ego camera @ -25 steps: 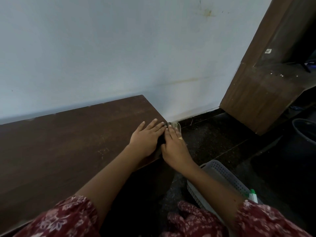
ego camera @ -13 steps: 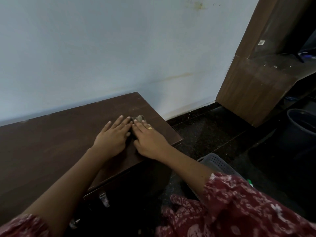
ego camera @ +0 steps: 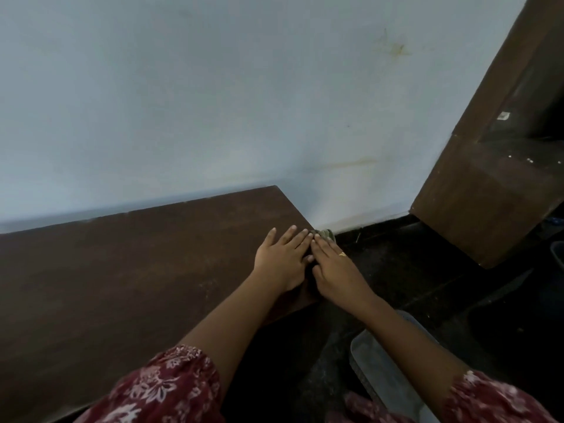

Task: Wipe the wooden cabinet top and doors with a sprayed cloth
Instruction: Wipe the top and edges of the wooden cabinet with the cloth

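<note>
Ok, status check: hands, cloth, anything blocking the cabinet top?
Left hand and right hand flat, side by side, pressing cloth at right end of cabinet top. Cloth mostly hidden under fingers. Nothing else on the top.

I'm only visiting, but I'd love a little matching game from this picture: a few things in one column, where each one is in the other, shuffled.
Things:
1. cloth
2. left hand
3. grey basket
4. ring

Places:
a. on the dark floor, under the right forearm
b. on a finger of the right hand
c. flat on the cabinet top
d. peeking out past the fingertips at the cabinet's right edge

Pairs: 1-d, 2-c, 3-a, 4-b
</note>
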A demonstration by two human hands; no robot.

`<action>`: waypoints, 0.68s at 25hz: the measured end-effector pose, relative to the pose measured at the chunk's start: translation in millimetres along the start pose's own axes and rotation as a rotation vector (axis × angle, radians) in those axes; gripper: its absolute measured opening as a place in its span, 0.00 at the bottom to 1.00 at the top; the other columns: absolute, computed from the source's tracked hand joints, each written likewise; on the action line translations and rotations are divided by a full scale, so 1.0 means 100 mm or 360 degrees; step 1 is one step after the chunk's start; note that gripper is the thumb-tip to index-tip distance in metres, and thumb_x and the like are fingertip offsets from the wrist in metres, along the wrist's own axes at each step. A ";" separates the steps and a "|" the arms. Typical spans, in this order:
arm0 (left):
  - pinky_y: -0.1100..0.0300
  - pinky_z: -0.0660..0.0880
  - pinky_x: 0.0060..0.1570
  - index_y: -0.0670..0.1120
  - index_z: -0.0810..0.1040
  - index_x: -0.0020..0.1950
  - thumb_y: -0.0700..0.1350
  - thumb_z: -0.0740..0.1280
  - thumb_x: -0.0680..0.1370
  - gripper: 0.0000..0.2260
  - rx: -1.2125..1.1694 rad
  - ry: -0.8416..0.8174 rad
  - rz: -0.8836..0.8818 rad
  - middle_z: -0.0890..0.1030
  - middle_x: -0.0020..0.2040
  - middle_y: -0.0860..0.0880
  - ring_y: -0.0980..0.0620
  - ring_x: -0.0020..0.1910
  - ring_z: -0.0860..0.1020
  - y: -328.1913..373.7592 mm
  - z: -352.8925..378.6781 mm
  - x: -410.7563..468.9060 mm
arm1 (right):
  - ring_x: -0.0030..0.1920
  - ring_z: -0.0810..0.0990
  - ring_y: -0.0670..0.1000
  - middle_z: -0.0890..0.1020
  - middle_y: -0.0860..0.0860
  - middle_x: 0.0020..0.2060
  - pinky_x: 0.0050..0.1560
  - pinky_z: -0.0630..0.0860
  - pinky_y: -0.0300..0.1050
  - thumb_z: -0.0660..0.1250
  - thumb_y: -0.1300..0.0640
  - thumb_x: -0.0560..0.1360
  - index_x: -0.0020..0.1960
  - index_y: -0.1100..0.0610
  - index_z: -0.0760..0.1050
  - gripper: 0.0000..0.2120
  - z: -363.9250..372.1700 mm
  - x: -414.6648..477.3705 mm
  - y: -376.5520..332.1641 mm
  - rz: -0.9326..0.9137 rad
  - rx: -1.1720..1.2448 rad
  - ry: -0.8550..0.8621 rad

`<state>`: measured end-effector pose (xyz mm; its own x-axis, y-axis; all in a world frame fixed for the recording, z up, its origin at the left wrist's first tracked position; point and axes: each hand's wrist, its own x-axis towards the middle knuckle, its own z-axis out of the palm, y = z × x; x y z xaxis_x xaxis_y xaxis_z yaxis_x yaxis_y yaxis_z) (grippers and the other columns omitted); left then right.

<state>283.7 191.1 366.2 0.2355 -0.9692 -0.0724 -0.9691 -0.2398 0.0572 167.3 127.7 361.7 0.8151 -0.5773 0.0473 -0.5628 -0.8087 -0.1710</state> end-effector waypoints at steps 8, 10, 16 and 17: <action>0.46 0.38 0.75 0.49 0.40 0.77 0.53 0.41 0.82 0.25 0.0027 -0.0011 -0.0175 0.42 0.79 0.53 0.53 0.78 0.41 -0.62 -0.06 0.73 | 0.78 0.45 0.52 0.50 0.53 0.78 0.76 0.42 0.45 0.50 0.59 0.81 0.76 0.60 0.50 0.25 0.09 1.06 0.02 -0.0086 -0.0008 0.0025; 0.46 0.40 0.75 0.49 0.40 0.77 0.53 0.41 0.82 0.25 -0.0011 0.0011 -0.0245 0.42 0.79 0.54 0.53 0.78 0.41 -0.82 -0.05 0.90 | 0.78 0.46 0.52 0.51 0.55 0.78 0.75 0.41 0.41 0.49 0.59 0.81 0.76 0.62 0.50 0.24 0.15 1.40 -0.01 -0.0145 -0.0010 0.0075; 0.45 0.41 0.75 0.49 0.41 0.77 0.52 0.43 0.82 0.24 -0.0033 -0.0027 -0.0394 0.43 0.79 0.52 0.51 0.78 0.42 -1.34 -0.16 1.23 | 0.77 0.50 0.51 0.51 0.54 0.78 0.74 0.52 0.44 0.51 0.56 0.81 0.76 0.57 0.53 0.24 0.20 2.10 -0.18 -0.0098 0.0244 0.0044; 0.45 0.41 0.75 0.49 0.41 0.77 0.52 0.43 0.83 0.24 -0.0055 -0.0018 -0.0393 0.44 0.79 0.52 0.51 0.78 0.42 -1.38 -0.16 1.25 | 0.77 0.52 0.51 0.52 0.54 0.78 0.74 0.52 0.44 0.51 0.56 0.81 0.76 0.57 0.53 0.24 0.18 2.14 -0.20 -0.0086 0.0245 0.0046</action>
<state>447.7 102.4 365.7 0.4636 -0.8804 -0.0995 -0.8793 -0.4710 0.0704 355.8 22.1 357.1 0.8380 -0.5385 0.0885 -0.4891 -0.8130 -0.3159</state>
